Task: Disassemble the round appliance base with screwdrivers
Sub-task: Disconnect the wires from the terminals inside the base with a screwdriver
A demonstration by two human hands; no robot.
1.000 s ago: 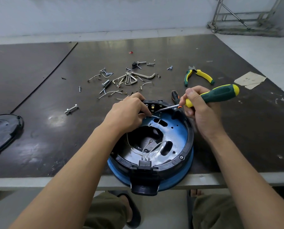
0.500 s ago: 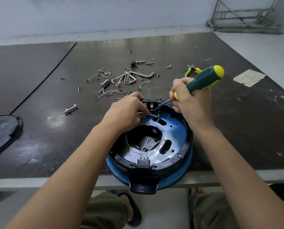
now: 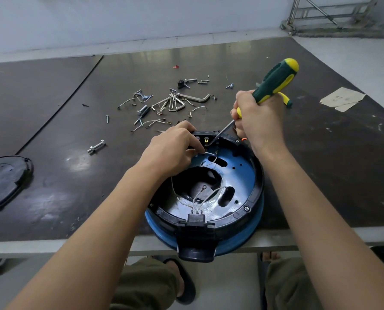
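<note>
The round blue-and-black appliance base lies open side up at the table's near edge, with white wires loose inside. My right hand grips a green-and-yellow screwdriver, held steeply, its tip down at the black terminal block on the base's far rim. My left hand rests on the far left rim and pinches a white wire beside that block.
Loose screws, hex keys, wire bits and a bolt are scattered on the dark table beyond the base. A black cover lies at far left. Pliers peek out behind my right hand. Paper scraps lie far right.
My right hand has swung the screwdriver from nearly level to steeply upright, handle raised and moved left. Its tip stays at the terminal block. My left hand has hardly moved.
</note>
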